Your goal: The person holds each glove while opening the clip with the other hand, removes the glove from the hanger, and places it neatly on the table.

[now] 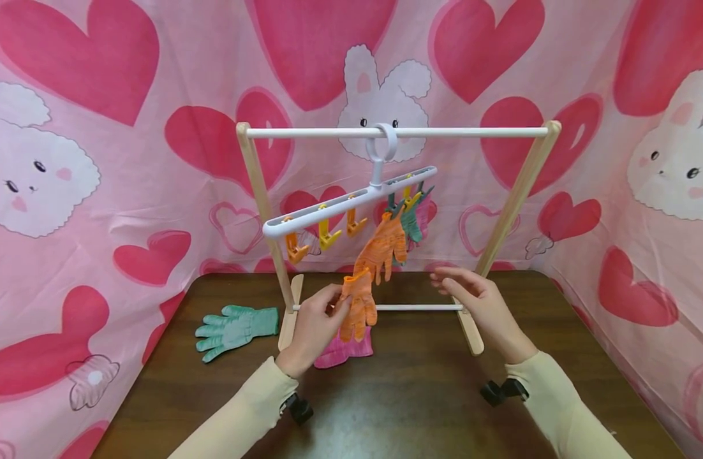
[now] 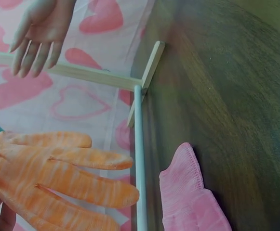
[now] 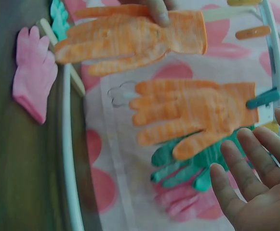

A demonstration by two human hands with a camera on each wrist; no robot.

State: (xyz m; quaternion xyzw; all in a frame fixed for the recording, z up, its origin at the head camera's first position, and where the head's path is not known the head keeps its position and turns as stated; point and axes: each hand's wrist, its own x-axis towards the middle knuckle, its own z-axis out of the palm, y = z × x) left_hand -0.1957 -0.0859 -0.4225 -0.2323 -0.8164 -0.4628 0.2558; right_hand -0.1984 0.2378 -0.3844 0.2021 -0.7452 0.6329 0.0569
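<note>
My left hand (image 1: 319,322) pinches an orange glove (image 1: 360,306) near its cuff, fingers of the glove pointing down, in front of the rack. A second orange glove (image 3: 193,113) hangs from a dark green clip (image 3: 263,98) on the white clip hanger (image 1: 328,209). Behind it hang a green glove (image 3: 197,159) and a pink glove (image 3: 188,199). To the right of the hanging gloves, my right hand (image 1: 480,303) is held in the air with relaxed fingers, holding nothing. Orange and yellow clips (image 1: 327,237) on the hanger's left half carry nothing.
The hanger hooks over the white top bar (image 1: 472,132) of a wooden-legged rack (image 1: 515,204). On the brown table (image 1: 420,395) lie a green glove (image 1: 236,330) at left and a pink glove (image 1: 346,352) beneath the held one. A lower white bar (image 1: 417,308) joins the feet.
</note>
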